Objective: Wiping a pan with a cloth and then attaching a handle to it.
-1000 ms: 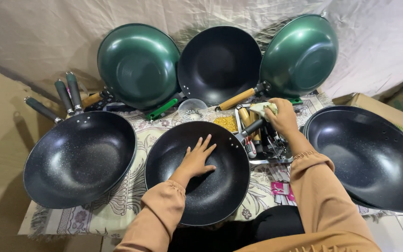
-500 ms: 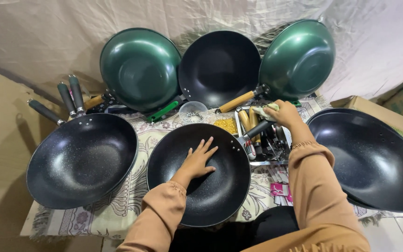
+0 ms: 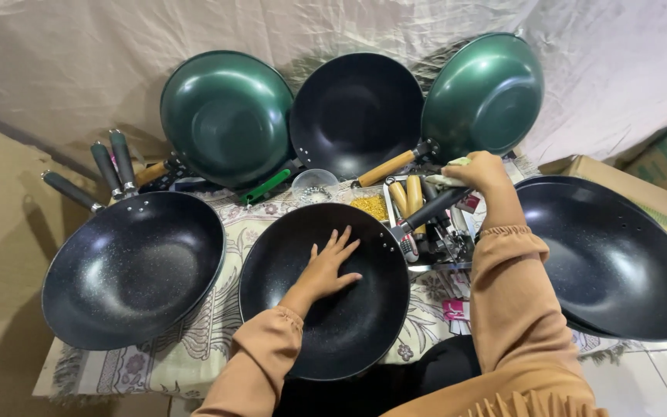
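Head view: my left hand lies spread in the heavy, stiff black wok; my right hand pinches a pale cloth over its handle, the best hold.

I count four black speckled non-stick woks: left, middle, right, back. Two green metal woks lean behind. One small clear glass bowl.

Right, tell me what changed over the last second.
Hardly anything. The left hand stays flat inside the middle black wok. The right hand keeps hold of a pale green thing above the tray of handles. No wok moved.
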